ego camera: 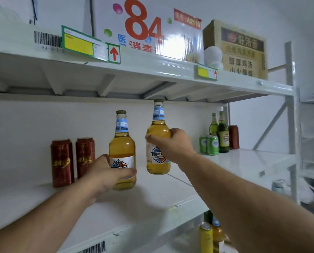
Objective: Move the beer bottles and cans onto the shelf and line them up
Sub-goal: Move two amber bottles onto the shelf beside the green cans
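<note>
While two dark red cans (62, 163) (84, 158) stand side by side at the left of the white shelf (152, 198), a person's left hand (107, 173) closes its grip around the lower body of an amber beer bottle (122, 148), fingers curled across the bottom of its label. That bottle stands upright just right of the red cans; whether its base touches the shelf cannot be told. To its right, the right hand (172, 145) has its grip wrapped round the middle of a second amber bottle (158, 136) of the same brand, held upright and higher than the first, its base above the shelf surface and its cap close under the shelf above. The two bottles are near each other but apart. Farther right, toward the back of the same shelf, stand two green cans (203, 144) (212, 144) side by side, two green glass bottles (214, 124) (223, 133) just behind and beside them, and another red can (234, 136) at the far right. On the upper shelf (152, 67) rest a white carton printed with a large red "84" (145, 28) and a brown cardboard box (238, 50), with yellow price tags (83, 45) clipped to the shelf edge. Below the front edge of the middle shelf, a yellow can (206, 238) and another bottle (217, 232) show partly.
</note>
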{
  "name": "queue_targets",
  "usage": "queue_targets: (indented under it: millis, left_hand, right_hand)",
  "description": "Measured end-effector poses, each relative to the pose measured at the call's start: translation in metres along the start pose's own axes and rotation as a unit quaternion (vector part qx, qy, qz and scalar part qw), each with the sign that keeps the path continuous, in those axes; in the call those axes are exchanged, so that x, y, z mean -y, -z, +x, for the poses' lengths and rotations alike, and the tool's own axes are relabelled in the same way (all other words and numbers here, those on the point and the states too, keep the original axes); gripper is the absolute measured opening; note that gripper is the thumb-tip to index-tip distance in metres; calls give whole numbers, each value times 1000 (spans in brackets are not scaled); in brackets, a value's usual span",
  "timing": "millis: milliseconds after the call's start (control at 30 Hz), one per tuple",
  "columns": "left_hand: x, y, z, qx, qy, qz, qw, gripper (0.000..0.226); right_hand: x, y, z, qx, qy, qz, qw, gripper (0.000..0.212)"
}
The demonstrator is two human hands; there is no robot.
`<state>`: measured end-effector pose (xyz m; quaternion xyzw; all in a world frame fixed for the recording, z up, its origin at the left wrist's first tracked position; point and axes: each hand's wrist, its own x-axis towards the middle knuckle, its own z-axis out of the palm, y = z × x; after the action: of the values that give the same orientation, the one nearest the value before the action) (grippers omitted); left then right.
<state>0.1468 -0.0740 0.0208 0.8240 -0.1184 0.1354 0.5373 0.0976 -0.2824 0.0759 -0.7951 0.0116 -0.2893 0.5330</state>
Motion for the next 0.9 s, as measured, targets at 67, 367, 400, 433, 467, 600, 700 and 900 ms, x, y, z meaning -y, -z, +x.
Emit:
queue_targets:
  millis: [67,367,400,433,467,600,700,900]
  left_hand:
    - [-6,-12,-3,16,-7,-7,1000,55]
    - [-46,-73,-15,76,-16,-34,996,63]
    - [-50,-81,-14,78,-15,-31,996,72]
    - [-53,-90,-13,80,-14,-29,996,79]
    - [-57,-99,-13,83,-12,-28,996,83]
    - [-73,-143,-11,92,-12,-27,995,81]
    - [-88,-180,-8,81,-7,-21,996,79]
    - [-120,-251,-1,50,11,-18,999,65]
  right_hand:
    - [-3,14,-4,-16,-6,-14,1000,65]
    - [-24,79,-1,-66,-15,-32,997,68]
    - [-27,87,2,-67,-13,-33,997,69]
    - [-31,95,5,-71,-13,-32,997,69]
    - [-35,103,8,-74,-12,-31,997,69]
    - [-57,142,27,-79,-8,-31,996,67]
    - [-77,171,44,-68,-2,-29,997,64]
    - [-114,229,82,-35,12,-28,999,59]
